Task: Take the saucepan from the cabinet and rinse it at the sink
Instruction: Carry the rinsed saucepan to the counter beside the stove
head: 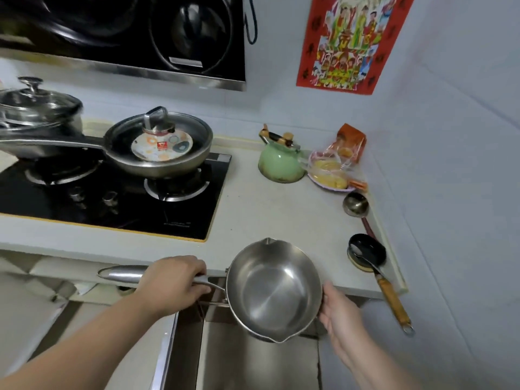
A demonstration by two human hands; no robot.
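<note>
A small stainless steel saucepan (271,288) with two pour spouts and a long metal handle hangs level in front of the counter edge, empty inside. My left hand (173,282) is closed around the handle, which points left. My right hand (342,316) is pressed against the pan's right outer wall, fingers curled under the rim. Below the pan the cabinet (253,358) stands open, its door (166,350) swung out to the left. No sink is in view.
A black gas hob (118,198) carries a frying pan (160,153) with a lid inside and a lidded pot (36,116). On the counter (267,209) stand a green kettle (280,163), a plate of food (332,175), a ladle (356,205) and a black spoon rest (365,251).
</note>
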